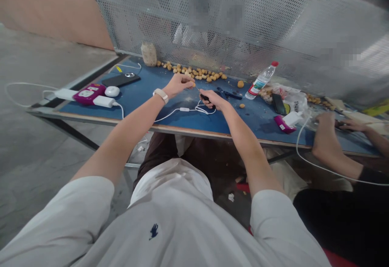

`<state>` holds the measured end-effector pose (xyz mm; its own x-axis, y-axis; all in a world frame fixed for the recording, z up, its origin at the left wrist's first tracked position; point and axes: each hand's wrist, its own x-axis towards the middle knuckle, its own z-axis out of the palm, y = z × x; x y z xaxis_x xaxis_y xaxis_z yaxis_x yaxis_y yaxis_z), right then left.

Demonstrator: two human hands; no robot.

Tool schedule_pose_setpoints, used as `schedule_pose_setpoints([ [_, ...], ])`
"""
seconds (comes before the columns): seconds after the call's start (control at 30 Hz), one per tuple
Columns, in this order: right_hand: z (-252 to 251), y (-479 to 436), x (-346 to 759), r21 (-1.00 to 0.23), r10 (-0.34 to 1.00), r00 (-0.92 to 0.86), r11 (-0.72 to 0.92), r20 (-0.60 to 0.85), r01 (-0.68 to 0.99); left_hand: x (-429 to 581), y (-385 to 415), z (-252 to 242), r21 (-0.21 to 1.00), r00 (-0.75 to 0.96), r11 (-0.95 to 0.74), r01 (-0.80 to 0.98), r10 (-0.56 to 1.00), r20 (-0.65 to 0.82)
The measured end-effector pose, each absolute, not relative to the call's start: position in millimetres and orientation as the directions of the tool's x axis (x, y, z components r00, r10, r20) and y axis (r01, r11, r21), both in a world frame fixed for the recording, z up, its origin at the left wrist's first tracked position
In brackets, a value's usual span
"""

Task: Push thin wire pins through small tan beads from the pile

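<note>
My left hand reaches over the blue table and pinches a small tan nut-like piece at its fingertips, beside a row of the same tan pieces. My right hand is closed round a dark-handled tool whose thin tip points toward the left hand's piece. A white earphone cable lies curled under my right hand. A pale watch band sits on my left wrist.
A jar, black phone, pink pack, white power strip and white case lie at left. A water bottle, dark pliers and another phone lie right. A co-worker's hands work at right. Perforated metal screen behind.
</note>
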<state>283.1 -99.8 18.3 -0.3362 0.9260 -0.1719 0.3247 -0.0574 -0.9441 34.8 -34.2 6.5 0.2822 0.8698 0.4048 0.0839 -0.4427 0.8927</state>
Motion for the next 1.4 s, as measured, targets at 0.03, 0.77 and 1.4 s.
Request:
schedule_pose_setpoints([
  [0.03, 18.3, -99.7, 283.3, -0.941, 0.924, -0.336, -0.066, -0.184, 0.332, 34.5, -32.4, 5.2, 0.893, 0.276, -0.442, 0.085, 0.871, 0.405],
  [0.77, 12.8, -95.6, 283.7, -0.950, 0.921, -0.358, -0.038, -0.153, 0.309, 30.9, -35.1, 6.9, 0.885, 0.288, -0.445, 0.138, 0.873, 0.394],
  [1.4, 17.6, -100.4, 284.4, -0.940, 0.917, -0.353, -0.062, -0.186, 0.336, 30.9, -38.6, 11.2, 0.862, 0.289, -0.463, 0.207, 0.871, 0.398],
])
